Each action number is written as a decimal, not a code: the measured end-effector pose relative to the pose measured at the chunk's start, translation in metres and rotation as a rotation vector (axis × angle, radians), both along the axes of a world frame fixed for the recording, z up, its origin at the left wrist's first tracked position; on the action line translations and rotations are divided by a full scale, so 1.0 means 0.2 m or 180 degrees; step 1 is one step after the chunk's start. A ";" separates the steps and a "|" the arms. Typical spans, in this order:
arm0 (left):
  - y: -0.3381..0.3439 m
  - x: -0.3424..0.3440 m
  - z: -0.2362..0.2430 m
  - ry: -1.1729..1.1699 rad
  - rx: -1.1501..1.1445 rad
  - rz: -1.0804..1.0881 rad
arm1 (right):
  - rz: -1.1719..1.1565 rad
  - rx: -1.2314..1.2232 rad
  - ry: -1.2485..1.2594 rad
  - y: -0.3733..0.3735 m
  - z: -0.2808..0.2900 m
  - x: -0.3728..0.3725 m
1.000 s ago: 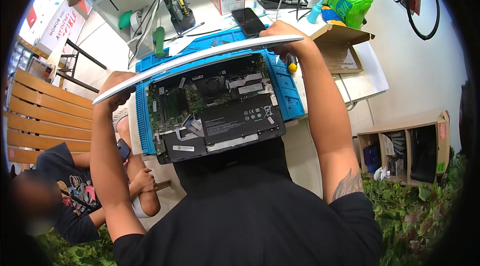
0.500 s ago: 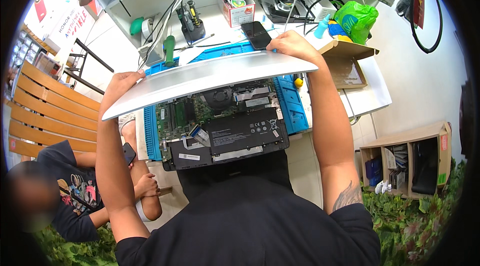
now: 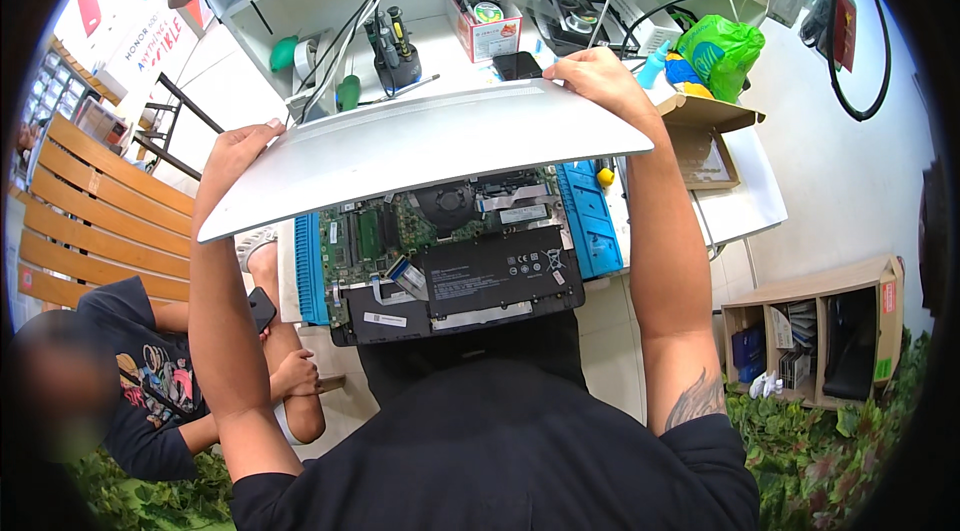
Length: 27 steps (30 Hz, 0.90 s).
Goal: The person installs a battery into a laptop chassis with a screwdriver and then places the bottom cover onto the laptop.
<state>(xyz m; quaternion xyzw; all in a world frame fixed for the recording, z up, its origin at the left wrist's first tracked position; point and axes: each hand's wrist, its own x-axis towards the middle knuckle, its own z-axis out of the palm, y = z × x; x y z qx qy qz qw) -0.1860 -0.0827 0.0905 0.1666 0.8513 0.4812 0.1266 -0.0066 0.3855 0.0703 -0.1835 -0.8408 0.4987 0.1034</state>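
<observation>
A wide silver laptop panel [image 3: 420, 146] is held up at a tilt over an opened laptop. My left hand [image 3: 235, 156] grips its left edge, and my right hand [image 3: 605, 86] pinches the far edge toward the right. Beneath the panel's near edge, the laptop's black battery [image 3: 500, 271], fan [image 3: 443, 206] and green circuit board [image 3: 375, 231] lie exposed. A ribbon cable [image 3: 408, 278] stands up beside the battery. Under the laptop is a blue work mat [image 3: 593, 216]. The panel hides the laptop's far part, so I cannot tell whether they touch there.
Beyond the panel are a dark phone [image 3: 517, 65], a screwdriver holder [image 3: 397, 61] and a red-white box [image 3: 482, 29]. An open cardboard box [image 3: 705, 146] and a green bag [image 3: 722, 56] stand right. A person [image 3: 150, 361] holding a phone sits at left, beside a slatted wooden bench [image 3: 110, 221].
Both hands have lifted the panel's far edge, so more of its silver face shows. It now covers more of the phone and the green handle behind it.
</observation>
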 end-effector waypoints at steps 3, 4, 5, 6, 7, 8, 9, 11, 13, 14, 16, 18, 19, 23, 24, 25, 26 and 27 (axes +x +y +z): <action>-0.02 0.00 -0.01 -0.0030 0.0038 0.0078 | 0.0010 -0.0036 -0.0077 -0.03 0.04 0.01; -0.03 -0.01 -0.02 -0.0112 0.0072 0.0074 | -0.0003 -0.0034 -0.0112 -0.04 0.05 0.02; -0.04 -0.01 -0.04 -0.0195 0.0106 0.0071 | -0.0020 -0.0018 -0.0099 -0.06 0.04 0.02; -0.05 -0.01 -0.05 -0.0278 0.0140 0.0070 | -0.0035 -0.0003 -0.0086 -0.08 0.04 0.03; -0.05 0.00 -0.08 -0.0277 0.0179 0.0026 | -0.0072 0.0014 -0.0073 -0.08 0.04 0.04; -0.05 0.01 -0.11 -0.0276 0.0219 -0.0016 | -0.0092 -0.0024 -0.0012 -0.07 0.01 0.03; -0.04 0.01 -0.13 -0.0275 0.0258 -0.0058 | -0.0113 -0.0062 0.0048 -0.05 -0.04 0.02; -0.04 0.00 -0.16 -0.0203 0.0286 -0.0016 | -0.0145 -0.0009 0.0170 -0.06 -0.07 0.01; -0.04 0.00 -0.17 -0.0103 0.0367 0.0064 | -0.0111 0.0001 0.0198 -0.06 -0.05 0.00; -0.03 -0.01 -0.16 -0.0039 0.0433 0.0123 | -0.0096 0.0008 0.0214 -0.07 -0.04 -0.01; -0.01 -0.03 -0.14 0.0062 0.0520 0.0186 | -0.0121 0.0016 0.0362 -0.05 -0.04 -0.02; 0.00 -0.06 -0.11 0.0138 0.0564 0.0188 | -0.0171 0.0108 0.0539 -0.02 -0.04 -0.03; -0.03 -0.10 -0.13 0.0127 0.0589 0.0154 | -0.0053 0.0263 0.0513 -0.03 -0.04 -0.04; -0.06 -0.17 -0.13 -0.0015 0.0458 0.0116 | -0.0028 0.0635 0.0659 -0.01 -0.02 -0.07; -0.06 -0.19 -0.13 -0.0039 0.0317 0.0083 | 0.0009 0.0637 0.0776 0.01 -0.03 -0.08; -0.12 -0.22 -0.14 -0.0232 0.0246 0.0068 | 0.0033 0.0638 0.0587 -0.04 0.00 -0.09; -0.10 -0.23 -0.11 -0.0401 0.0201 0.0014 | 0.0024 0.0667 0.0418 -0.05 0.04 -0.08; -0.10 -0.21 -0.12 -0.0420 0.0268 0.0066 | -0.0028 0.0475 0.0282 -0.02 -0.01 -0.09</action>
